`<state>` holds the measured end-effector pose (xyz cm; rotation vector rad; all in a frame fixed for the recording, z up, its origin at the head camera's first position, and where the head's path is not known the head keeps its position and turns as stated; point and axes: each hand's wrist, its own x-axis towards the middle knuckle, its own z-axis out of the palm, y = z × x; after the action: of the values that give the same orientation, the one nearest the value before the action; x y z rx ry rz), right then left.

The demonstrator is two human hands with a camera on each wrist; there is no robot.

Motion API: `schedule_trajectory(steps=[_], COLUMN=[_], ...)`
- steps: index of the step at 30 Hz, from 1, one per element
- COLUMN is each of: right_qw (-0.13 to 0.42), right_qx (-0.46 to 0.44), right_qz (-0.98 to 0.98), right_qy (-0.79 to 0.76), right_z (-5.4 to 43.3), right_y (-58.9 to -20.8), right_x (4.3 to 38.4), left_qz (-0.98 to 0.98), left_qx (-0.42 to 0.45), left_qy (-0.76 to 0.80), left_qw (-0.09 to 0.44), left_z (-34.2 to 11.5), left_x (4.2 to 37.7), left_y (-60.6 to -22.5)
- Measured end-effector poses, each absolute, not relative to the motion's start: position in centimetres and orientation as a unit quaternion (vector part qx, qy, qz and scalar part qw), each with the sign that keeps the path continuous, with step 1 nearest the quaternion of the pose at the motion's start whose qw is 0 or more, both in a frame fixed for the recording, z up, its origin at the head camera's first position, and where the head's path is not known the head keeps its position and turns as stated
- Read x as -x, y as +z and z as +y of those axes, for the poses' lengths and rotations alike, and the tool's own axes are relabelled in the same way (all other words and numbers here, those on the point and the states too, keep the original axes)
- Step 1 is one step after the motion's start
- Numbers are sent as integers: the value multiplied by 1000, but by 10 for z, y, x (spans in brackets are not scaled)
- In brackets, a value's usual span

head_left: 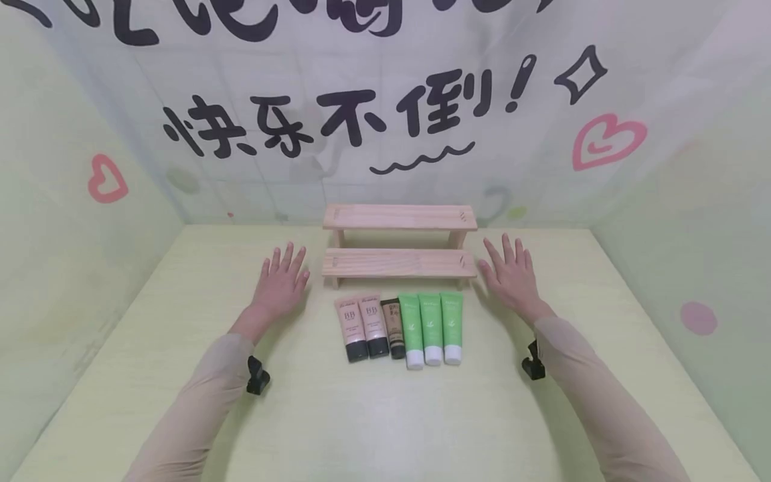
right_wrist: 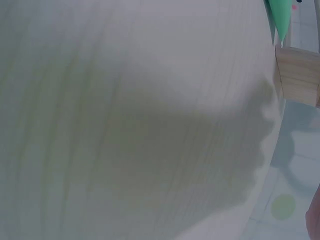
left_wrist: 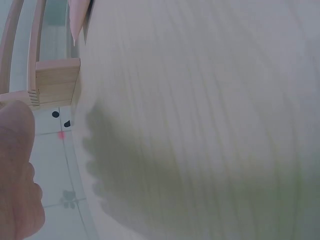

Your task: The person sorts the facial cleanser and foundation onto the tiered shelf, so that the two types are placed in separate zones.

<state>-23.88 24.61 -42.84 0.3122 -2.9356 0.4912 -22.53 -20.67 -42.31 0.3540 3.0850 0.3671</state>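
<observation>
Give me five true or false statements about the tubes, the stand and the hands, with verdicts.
1. Three green tubes lie side by side. True.
2. The green tubes' caps are black. False: they are white.
3. The brown tube lies between the pink tubes and the green tubes. True.
4. The pink tubes lie on the wooden stand. False: they lie on the table in front of it.
5. The left hand and right hand hold nothing. True.
</observation>
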Motion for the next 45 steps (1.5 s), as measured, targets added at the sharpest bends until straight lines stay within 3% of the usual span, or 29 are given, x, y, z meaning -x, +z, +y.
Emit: schedule_trajectory(steps=[25,37,45], right_qw=[55,-33,-128], right_qx=[-98,-78,-14], right_qz=[-973,-970,-946], right_qy=[204,229,298], right_z=[239,221,206], right_y=[-422,-414,-407], right_x=[219,203,202], left_qz=[988,979,975], left_qx=[-108,-111,-96], left_qy=[106,164,192], left_qw=[18,38,62], left_z=[-212,-205,-195], left_x=[224,224,235], left_y=[-417,-409,-402])
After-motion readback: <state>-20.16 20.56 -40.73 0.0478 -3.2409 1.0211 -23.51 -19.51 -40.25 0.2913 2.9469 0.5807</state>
